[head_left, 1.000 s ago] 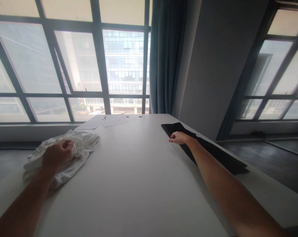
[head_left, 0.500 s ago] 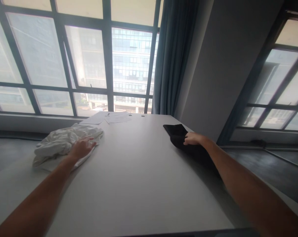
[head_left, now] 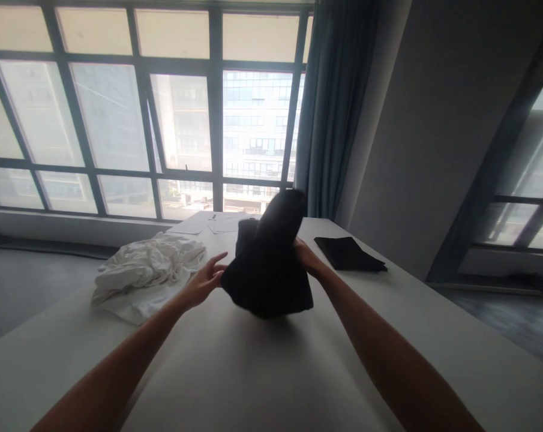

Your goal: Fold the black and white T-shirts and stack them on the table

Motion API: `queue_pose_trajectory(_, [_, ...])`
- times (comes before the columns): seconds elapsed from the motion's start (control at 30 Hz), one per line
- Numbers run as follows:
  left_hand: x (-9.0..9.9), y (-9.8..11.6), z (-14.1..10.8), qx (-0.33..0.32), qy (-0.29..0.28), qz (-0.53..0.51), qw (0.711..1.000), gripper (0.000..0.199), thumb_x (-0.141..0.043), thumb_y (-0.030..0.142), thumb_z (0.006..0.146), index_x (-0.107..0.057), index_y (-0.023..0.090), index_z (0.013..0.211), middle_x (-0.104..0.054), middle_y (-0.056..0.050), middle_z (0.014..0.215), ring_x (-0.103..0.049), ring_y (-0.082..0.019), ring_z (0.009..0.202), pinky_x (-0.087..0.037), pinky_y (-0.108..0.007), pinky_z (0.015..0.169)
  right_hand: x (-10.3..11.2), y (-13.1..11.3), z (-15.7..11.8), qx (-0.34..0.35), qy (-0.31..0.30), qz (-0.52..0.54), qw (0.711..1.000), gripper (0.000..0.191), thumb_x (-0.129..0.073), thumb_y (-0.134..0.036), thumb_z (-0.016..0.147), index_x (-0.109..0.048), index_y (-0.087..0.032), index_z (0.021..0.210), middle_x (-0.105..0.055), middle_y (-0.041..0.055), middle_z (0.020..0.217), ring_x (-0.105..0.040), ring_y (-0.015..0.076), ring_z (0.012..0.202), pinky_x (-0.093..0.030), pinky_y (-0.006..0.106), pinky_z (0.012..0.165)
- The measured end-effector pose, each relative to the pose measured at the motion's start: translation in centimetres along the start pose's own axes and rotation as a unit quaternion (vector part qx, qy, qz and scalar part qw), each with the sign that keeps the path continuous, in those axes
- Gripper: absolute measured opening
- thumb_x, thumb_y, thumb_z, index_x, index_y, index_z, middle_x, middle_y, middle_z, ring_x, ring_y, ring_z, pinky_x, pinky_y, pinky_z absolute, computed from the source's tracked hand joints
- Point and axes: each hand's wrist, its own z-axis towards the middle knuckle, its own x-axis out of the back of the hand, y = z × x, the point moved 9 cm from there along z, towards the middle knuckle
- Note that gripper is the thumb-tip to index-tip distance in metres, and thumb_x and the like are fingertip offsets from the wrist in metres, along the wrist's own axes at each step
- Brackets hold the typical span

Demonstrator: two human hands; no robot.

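A bunched black cloth (head_left: pixel 269 270), perhaps a garment, hangs just above the middle of the white table (head_left: pixel 208 372). My right hand (head_left: pixel 303 255) grips it on its right side, with most of the fingers hidden behind the fabric. At its left edge is my left hand (head_left: pixel 206 281), fingers apart, with the tips close to the cloth or brushing it. A crumpled white cloth (head_left: pixel 149 273) lies to the left of my left hand. Further right, a flat folded black cloth (head_left: pixel 350 254) rests on the table.
Sheets of paper (head_left: pixel 192 224) lie at the table's far end. Behind it stand a large window (head_left: pixel 181 120) and a blue-grey curtain (head_left: pixel 338 108). A grey pillar (head_left: pixel 415 138) rises beyond the table's right side.
My right hand has lifted the black cloth from the right side to the table's middle, uncovering the folded black one. My left hand has left the white cloth and moved right. The view has shifted left.
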Motion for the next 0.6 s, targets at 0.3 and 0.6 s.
queue_pose_trajectory(0.3, [-0.9,-2.6,0.1,0.028,-0.006,0.046,0.999,0.066,-0.079,0.044,0.072,-0.055,0.018,0.128,-0.068,-0.008,0.101,-0.067,-0.022,0.085,-0.055,-0.036,0.073,-6.9,-2.9,0.7,0.043,-0.107,-0.08,0.99,0.033,-0.065,-0.04,0.086,-0.067,-0.017,0.109,-0.068,0.0056,0.095,-0.061,0.0171,0.078,-0.047,0.028,0.071])
queue_pose_trajectory(0.6, [-1.9,-3.1,-0.3,0.0,0.02,0.195,0.981,0.063,-0.068,0.013,0.063,-0.054,0.017,0.125,-0.073,-0.004,0.09,-0.067,-0.022,0.077,-0.052,-0.033,0.07,-9.5,-3.8,0.2,0.109,-0.127,-0.121,0.978,0.009,-0.063,-0.024,0.087,-0.07,-0.019,0.086,-0.07,0.0042,0.089,-0.062,0.0179,0.081,-0.045,0.028,0.074])
